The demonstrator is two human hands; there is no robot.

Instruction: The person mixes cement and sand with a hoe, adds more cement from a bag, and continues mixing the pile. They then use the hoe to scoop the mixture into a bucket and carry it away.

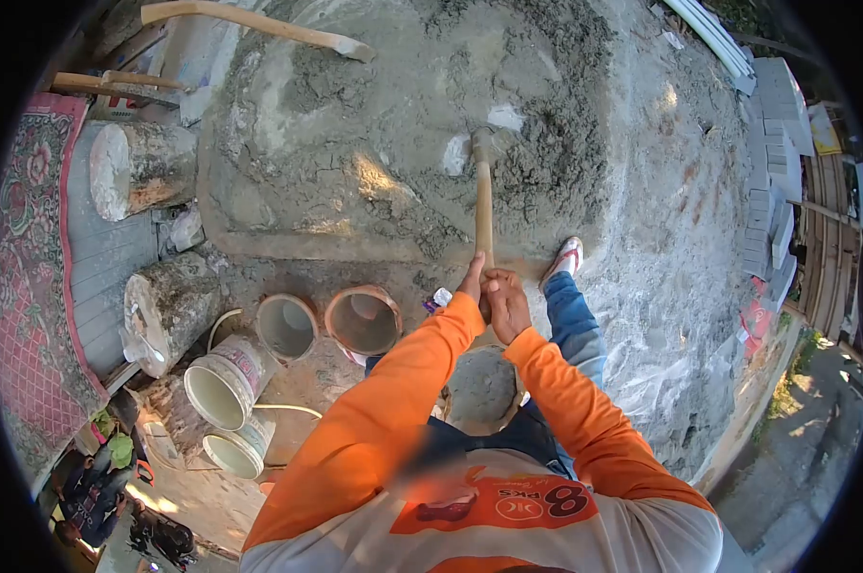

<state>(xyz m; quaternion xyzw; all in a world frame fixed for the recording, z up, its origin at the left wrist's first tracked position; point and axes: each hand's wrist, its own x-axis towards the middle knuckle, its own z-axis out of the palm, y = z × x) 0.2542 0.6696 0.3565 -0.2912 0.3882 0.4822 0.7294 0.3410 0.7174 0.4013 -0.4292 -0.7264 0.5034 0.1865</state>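
A long wooden handle [484, 205] runs away from my body, with its far end at the wet grey mortar [422, 86]. Its tool head is mostly buried or hidden there, between two pale patches. My left hand [471, 279] is closed round the handle near its lower end. Just to the right, my right hand [508, 304] wraps the same handle close to its butt. A second wooden-handled tool [260, 24] lies across the mortar at the upper left.
Two empty-looking buckets [285, 328] [363, 320] stand left of my arms; white buckets [219, 390] lie tilted nearby. A mortar-filled bucket [482, 387] is below my hands. Logs [145, 170] and a red carpet [35, 286] are left, grey blocks [775, 162] right. A person [93, 492] is lower left.
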